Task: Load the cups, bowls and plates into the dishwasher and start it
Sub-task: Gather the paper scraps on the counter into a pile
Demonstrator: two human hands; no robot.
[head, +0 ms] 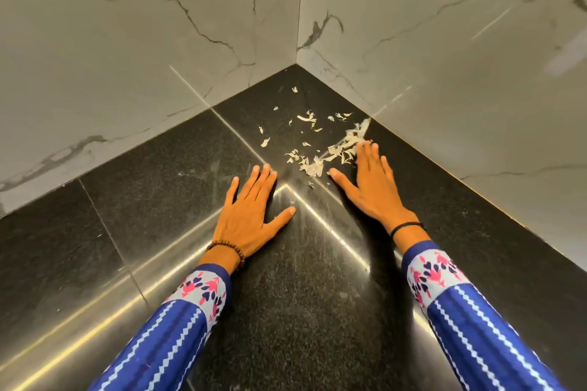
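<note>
A black speckled worktop (152, 200) runs into a far corner between two grey-veined marble walls, one on the left (127, 41) and one on the right (444, 57). Pale, papery peel scraps (313, 167) lie scattered near that corner, thickest toward the right wall.

Head camera looks down, close, into the countertop (311, 311) corner

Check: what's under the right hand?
The right hand lies flat on the black countertop; its fingertips touch the pale scraps. Any scraps beneath the palm are hidden.
</note>
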